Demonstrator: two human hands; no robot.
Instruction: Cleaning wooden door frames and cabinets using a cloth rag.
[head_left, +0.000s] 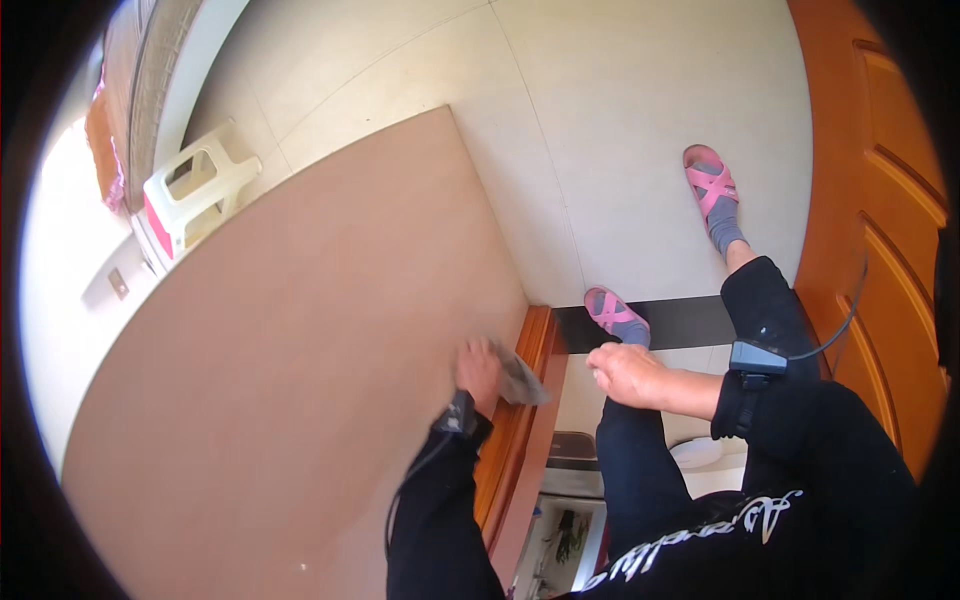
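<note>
My left hand (478, 369) is at the wooden door frame (517, 420), holding a blurred grey cloth (523, 381) that lies over the frame's edge beside the pinkish-brown wall (322, 315). Motion blur hides how the fingers grip it. My right hand (626, 373) is held over my legs, right of the frame, its fingers curled in and nothing visible in them. Both wrists carry a dark strapped device.
An orange-brown panelled wooden door (885, 225) stands on the right. A dark threshold strip (686, 322) crosses the pale tiled floor (637, 97) near my pink sandals. A plastic stool (199, 187) stands beyond the wall at upper left.
</note>
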